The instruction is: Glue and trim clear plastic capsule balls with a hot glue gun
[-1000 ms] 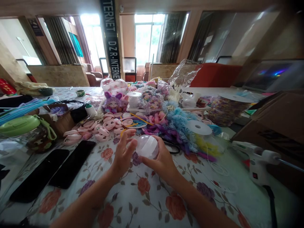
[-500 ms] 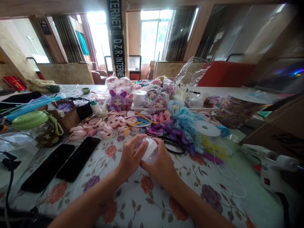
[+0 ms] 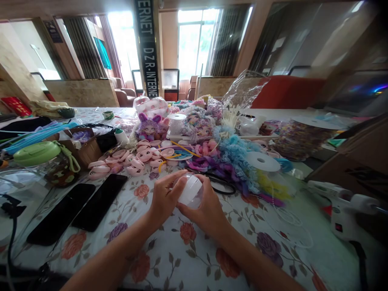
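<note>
A clear plastic ball [image 3: 190, 191] sits between both my hands just above the floral tablecloth [image 3: 188, 250]. My left hand [image 3: 165, 197] curls round its left side, fingers pressed on the shell. My right hand [image 3: 209, 208] wraps its right and lower side from beneath. Black scissors [image 3: 220, 185] lie just behind the ball. Beyond them a heap of pink doll-face pieces [image 3: 138, 157], purple and blue lace trim [image 3: 233, 159] and small dolls [image 3: 148, 128] covers the table's middle.
Two black phones [image 3: 79, 208] lie at the left, near a green-lidded jar [image 3: 45, 161]. A white glue gun [image 3: 342, 206] rests at the right beside a cardboard box [image 3: 360, 157]. A white ribbon spool [image 3: 262, 161] and cellophane bags stand behind.
My left hand came from open beside the ball to gripping it. Both hands now hold the ball together; it has turned slightly. The view shifted a little.
</note>
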`<act>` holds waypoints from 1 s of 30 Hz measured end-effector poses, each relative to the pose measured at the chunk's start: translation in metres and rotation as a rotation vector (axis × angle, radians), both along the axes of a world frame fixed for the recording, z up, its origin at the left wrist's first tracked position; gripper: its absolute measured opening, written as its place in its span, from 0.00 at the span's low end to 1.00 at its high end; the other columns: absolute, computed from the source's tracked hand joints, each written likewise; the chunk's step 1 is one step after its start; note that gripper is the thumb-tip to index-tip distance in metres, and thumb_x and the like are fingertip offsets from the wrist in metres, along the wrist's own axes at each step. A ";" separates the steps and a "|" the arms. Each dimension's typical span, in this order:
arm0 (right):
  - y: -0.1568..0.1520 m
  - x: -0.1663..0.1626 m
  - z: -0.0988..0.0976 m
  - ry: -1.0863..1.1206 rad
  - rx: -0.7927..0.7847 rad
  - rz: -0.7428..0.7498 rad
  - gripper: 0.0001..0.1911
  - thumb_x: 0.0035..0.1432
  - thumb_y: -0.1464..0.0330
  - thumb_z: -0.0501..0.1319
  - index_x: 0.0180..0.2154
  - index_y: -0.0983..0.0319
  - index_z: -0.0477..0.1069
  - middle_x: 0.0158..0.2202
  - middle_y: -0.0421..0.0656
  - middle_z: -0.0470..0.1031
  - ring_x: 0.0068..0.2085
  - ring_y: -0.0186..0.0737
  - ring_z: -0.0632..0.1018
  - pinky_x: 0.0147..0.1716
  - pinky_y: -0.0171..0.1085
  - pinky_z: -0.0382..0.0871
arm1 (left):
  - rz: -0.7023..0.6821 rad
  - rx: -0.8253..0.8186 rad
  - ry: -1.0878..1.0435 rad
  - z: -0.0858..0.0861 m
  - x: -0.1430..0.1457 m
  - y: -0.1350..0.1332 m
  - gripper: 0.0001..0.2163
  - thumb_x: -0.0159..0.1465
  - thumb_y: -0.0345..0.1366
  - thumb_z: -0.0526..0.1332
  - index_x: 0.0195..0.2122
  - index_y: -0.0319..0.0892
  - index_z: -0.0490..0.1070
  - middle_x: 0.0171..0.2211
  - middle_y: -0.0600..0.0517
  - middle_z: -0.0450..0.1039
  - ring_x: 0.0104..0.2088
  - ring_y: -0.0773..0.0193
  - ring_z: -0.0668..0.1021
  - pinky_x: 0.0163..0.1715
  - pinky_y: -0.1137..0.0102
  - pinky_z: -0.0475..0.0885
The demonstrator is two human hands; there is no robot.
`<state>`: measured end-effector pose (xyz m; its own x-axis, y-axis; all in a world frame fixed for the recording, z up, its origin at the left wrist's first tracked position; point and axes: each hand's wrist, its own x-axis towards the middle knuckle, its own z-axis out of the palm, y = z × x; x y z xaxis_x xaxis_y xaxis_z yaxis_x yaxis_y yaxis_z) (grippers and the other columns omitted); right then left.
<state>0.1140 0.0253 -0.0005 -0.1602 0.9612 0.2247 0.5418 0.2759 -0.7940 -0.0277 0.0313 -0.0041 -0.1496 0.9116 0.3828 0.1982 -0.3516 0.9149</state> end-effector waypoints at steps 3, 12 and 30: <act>-0.001 0.001 0.001 0.018 -0.026 0.038 0.38 0.43 0.56 0.69 0.53 0.59 0.57 0.46 0.49 0.72 0.43 0.50 0.76 0.38 0.44 0.72 | 0.024 0.006 -0.017 0.001 -0.001 0.000 0.14 0.62 0.44 0.63 0.42 0.43 0.81 0.43 0.46 0.81 0.42 0.53 0.81 0.43 0.65 0.74; -0.002 0.003 0.003 0.107 -0.053 0.113 0.36 0.43 0.57 0.70 0.51 0.58 0.58 0.41 0.43 0.73 0.38 0.45 0.76 0.34 0.39 0.71 | 0.104 -0.017 0.063 0.002 -0.002 -0.004 0.18 0.63 0.50 0.60 0.39 0.41 0.82 0.33 0.49 0.82 0.32 0.58 0.79 0.34 0.68 0.72; 0.002 -0.001 -0.002 0.061 0.016 0.052 0.36 0.43 0.60 0.69 0.52 0.60 0.58 0.47 0.48 0.72 0.44 0.48 0.76 0.40 0.43 0.72 | -0.204 -0.084 0.019 0.007 -0.003 0.002 0.17 0.63 0.46 0.61 0.47 0.42 0.76 0.47 0.47 0.78 0.46 0.56 0.78 0.46 0.69 0.71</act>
<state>0.1134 0.0273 -0.0022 -0.1954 0.9480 0.2512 0.4768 0.3156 -0.8204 -0.0306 0.0332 0.0025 0.0480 0.9512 0.3049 0.1480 -0.3087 0.9396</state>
